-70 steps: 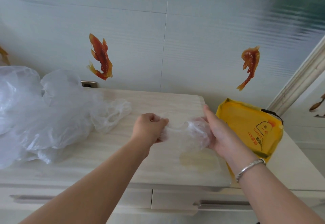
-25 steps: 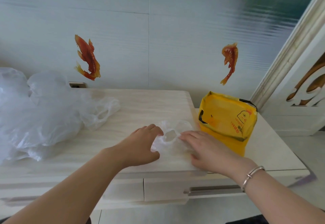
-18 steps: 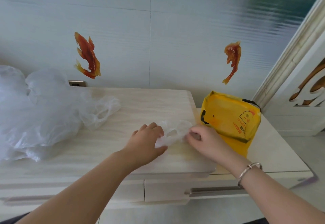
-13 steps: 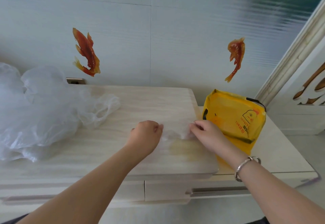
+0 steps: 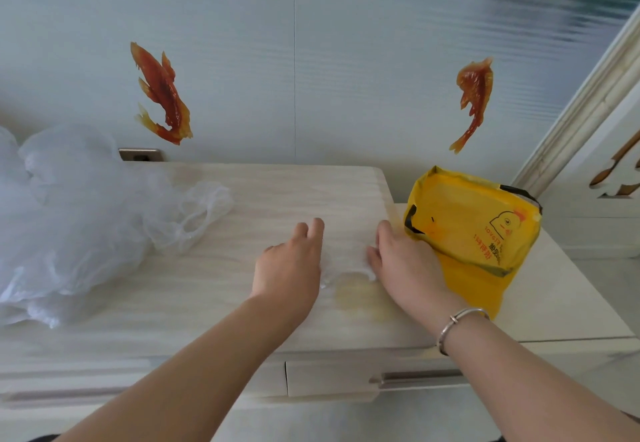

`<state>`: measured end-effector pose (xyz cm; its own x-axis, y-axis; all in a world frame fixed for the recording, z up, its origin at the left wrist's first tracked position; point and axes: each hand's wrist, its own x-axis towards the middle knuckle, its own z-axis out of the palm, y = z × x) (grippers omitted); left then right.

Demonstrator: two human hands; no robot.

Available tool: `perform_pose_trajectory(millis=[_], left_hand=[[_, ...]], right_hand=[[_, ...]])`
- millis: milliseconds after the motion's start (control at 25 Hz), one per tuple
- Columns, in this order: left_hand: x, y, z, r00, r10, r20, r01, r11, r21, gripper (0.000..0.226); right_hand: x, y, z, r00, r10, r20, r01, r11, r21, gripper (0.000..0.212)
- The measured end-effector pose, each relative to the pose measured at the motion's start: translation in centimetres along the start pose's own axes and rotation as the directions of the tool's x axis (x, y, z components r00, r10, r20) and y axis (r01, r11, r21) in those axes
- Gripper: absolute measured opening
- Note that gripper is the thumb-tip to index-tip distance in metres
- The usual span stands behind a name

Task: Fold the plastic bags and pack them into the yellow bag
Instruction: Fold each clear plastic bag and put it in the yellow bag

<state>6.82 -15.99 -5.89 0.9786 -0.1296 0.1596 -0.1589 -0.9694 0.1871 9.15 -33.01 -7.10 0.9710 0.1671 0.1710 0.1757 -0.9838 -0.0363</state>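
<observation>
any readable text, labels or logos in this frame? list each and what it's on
Yellow bag: red print beside a duck logo, running sideways; a short line in Latin letters and some larger characters, both too blurred to read reliably.
Silver bracelet on the right wrist: no marking can be made out.
Fish stickers on the wall: pictures only, no text.
Nothing else in the head view carries text.

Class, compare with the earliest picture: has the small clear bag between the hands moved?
Yes. The small clear bag, earlier held above the cabinet top, now lies flat on it, between the left hand and right hand.
</observation>
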Motion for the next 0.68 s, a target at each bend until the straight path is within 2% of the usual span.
perform_pose_trajectory(millis=[120,200,280,360,400,560,680], left_hand=[[0.0,-1.0,0.9,0.933,0.353,-0.066,-0.344,0.931,0.121,0.05],[-0.1,-1.3,1.0,0.903,0.429,-0.032,-0.421,0.897,0.137,0.041],[-0.5,-1.1,0.8,0.925,0.377,0.055,-0.38,0.922,0.069,0.025],[-0.7,-0.9,0.8,0.967,0.246,0.071,-0.245,0.969,-0.024,0.027],[-0.7,-0.8,0.8,0.98,0.182,0.082,-0.176,0.982,-0.075,0.033],[-0.8,-0.3,0.6,0.977,0.047,0.21,0.005,0.97,-0.243,0.048],[-0.8,-0.6,0.3,0.977,0.008,0.212,0.077,0.918,-0.388,0.032]], right_hand=[[-0.1,0.0,0.0,0.999,-0.004,-0.036,0.004,1.0,0.004,0.018],[-0.2,0.0,0.1,0.994,-0.023,-0.109,0.032,0.997,0.074,0.017],[-0.2,-0.2,-0.3,0.977,-0.04,-0.212,0.087,0.972,0.217,0.016],[-0.2,-0.4,-1.3,0.954,-0.041,-0.296,0.149,0.924,0.353,0.012],[-0.4,-0.4,-1.8,0.954,-0.062,-0.293,0.177,0.906,0.384,0.014],[-1.9,-0.2,-2.6,0.936,-0.338,-0.096,0.351,0.889,0.294,0.039],[-3.1,0.0,-2.3,0.89,-0.448,0.087,0.418,0.877,0.239,0.049]])
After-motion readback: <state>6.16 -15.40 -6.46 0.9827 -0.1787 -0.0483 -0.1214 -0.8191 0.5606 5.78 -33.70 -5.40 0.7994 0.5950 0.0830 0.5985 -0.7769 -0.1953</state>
